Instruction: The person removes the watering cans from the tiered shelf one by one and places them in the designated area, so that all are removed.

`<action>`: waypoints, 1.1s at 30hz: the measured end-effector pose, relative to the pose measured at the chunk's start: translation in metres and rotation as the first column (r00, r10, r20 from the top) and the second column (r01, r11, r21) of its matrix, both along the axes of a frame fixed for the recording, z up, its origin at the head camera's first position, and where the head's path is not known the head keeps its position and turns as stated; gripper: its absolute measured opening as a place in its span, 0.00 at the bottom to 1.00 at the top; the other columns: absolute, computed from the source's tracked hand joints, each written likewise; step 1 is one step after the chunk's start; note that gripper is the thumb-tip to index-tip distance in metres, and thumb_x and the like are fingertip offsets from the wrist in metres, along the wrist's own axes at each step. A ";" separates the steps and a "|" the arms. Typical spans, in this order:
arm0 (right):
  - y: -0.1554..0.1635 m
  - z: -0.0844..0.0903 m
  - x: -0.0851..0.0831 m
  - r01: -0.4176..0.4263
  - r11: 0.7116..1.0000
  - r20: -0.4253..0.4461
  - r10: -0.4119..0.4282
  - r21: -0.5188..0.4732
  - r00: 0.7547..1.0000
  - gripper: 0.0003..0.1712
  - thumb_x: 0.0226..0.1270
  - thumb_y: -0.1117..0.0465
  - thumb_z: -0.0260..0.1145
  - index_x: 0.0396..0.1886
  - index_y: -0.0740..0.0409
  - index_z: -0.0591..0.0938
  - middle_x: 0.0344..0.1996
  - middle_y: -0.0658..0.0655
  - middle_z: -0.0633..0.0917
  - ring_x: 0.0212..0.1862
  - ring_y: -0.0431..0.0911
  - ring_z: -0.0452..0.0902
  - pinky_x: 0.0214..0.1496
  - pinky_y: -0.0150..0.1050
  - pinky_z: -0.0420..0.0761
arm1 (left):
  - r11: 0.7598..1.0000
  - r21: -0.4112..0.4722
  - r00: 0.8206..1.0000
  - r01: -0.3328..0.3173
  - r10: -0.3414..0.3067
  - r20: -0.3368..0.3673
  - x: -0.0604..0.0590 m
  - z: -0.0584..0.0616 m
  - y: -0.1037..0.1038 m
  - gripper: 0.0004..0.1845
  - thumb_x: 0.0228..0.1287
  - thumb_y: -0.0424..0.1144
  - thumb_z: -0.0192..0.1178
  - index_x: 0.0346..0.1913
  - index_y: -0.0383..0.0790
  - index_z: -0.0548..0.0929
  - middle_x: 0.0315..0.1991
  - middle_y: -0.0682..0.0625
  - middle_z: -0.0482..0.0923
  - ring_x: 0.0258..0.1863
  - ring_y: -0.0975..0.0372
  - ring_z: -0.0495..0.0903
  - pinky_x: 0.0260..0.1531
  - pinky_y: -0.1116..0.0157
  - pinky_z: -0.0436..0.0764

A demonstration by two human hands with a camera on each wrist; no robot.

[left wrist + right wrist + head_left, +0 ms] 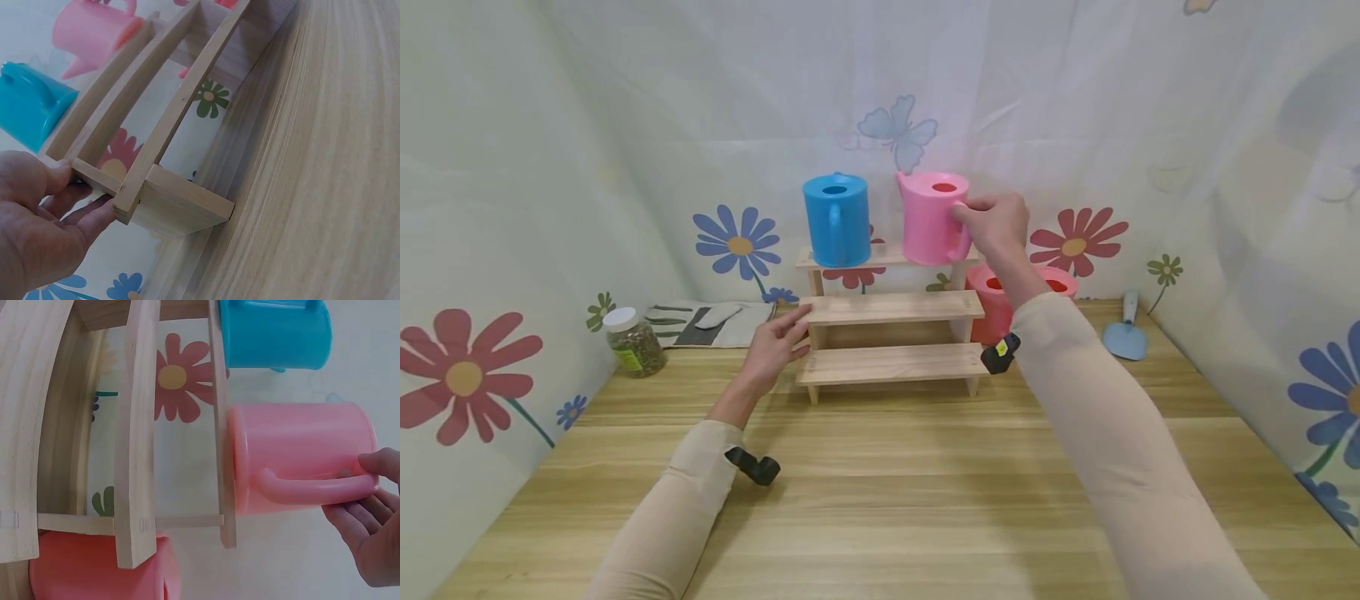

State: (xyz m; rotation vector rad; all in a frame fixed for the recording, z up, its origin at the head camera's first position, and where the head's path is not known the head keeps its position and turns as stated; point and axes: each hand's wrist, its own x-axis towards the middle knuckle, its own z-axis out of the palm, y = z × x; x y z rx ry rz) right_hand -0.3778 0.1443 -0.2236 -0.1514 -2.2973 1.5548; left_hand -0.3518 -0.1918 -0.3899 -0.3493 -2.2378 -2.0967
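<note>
Gripping the handle of the pink watering can point(931, 218) with my right hand point(994, 223), fingers and thumb closed around it, I have the can standing upright on the top step of the wooden shelf point(891, 307), just beside the blue watering can point(837, 219). My left hand point(777, 346), fingers relaxed and straight, rests against the shelf's left end on the table point(880, 483).
</note>
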 end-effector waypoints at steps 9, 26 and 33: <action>0.033 -0.006 0.036 -0.023 0.997 -0.029 0.021 -0.070 0.999 0.22 0.49 0.42 0.69 0.42 0.47 0.85 0.34 0.52 0.83 0.38 0.48 0.77 0.39 0.37 0.79 | 1.000 0.002 1.000 0.010 -0.010 -0.002 0.000 0.001 0.001 0.22 0.69 0.37 0.47 0.65 0.45 0.66 0.67 0.50 0.54 0.60 0.50 0.62 0.51 0.53 0.71; 0.091 -0.034 0.118 -0.026 0.998 -0.039 0.028 0.053 0.999 0.32 0.44 0.40 0.70 0.45 0.56 0.84 0.36 0.53 0.83 0.35 0.45 0.80 0.39 0.32 0.79 | 1.000 -0.005 1.000 0.017 -0.017 0.018 0.001 0.000 -0.001 0.22 0.69 0.37 0.46 0.65 0.47 0.65 0.68 0.51 0.53 0.61 0.52 0.61 0.54 0.52 0.69; 0.112 -0.044 0.132 -0.025 0.994 0.037 0.022 0.108 0.999 0.35 0.43 0.36 0.69 0.46 0.56 0.83 0.36 0.52 0.84 0.34 0.42 0.81 0.43 0.35 0.72 | 1.000 0.016 1.000 0.024 -0.025 0.019 0.008 0.007 0.001 0.22 0.70 0.34 0.45 0.66 0.42 0.64 0.68 0.48 0.52 0.61 0.50 0.61 0.54 0.50 0.68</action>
